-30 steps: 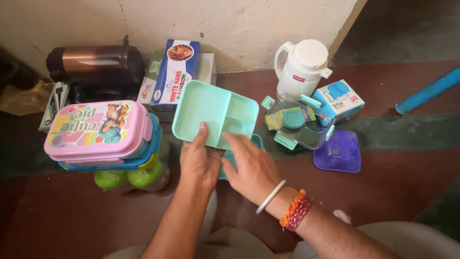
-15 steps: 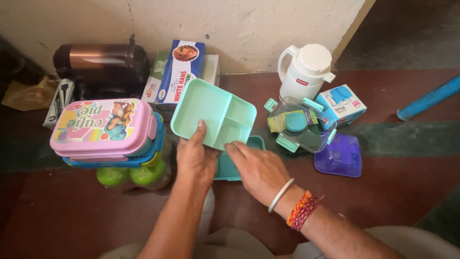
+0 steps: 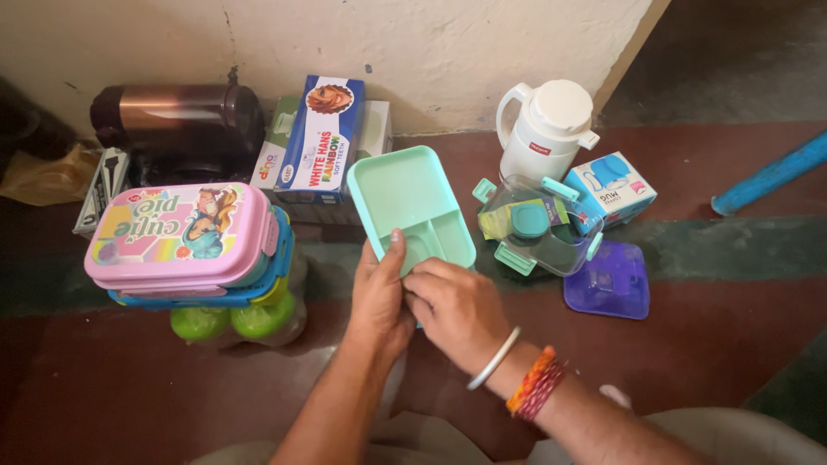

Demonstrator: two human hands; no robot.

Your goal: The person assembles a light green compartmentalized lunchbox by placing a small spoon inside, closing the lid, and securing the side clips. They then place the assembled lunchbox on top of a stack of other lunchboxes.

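A mint-green divided lunch tray (image 3: 412,202) is tilted up in front of me. My left hand (image 3: 379,297) grips its near edge, thumb on the inside. My right hand (image 3: 457,310) presses against the tray's lower right corner, fingers curled on it; bangles and a thread band circle that wrist. To the right of the tray lies a clear lunchbox lid (image 3: 538,228) with mint clips and a small round container inside. What is under my hands is hidden.
A pink and blue lunchbox stack (image 3: 185,241) sits on green containers (image 3: 233,319) at left. A dark flask (image 3: 177,120) and cardboard boxes (image 3: 314,142) line the wall. A white jug (image 3: 543,125), a small blue box (image 3: 612,189) and a purple lid (image 3: 607,284) lie at right.
The tray has turned more upright and its long side now points away from me. My right hand has moved up from the piece below onto the tray's corner.
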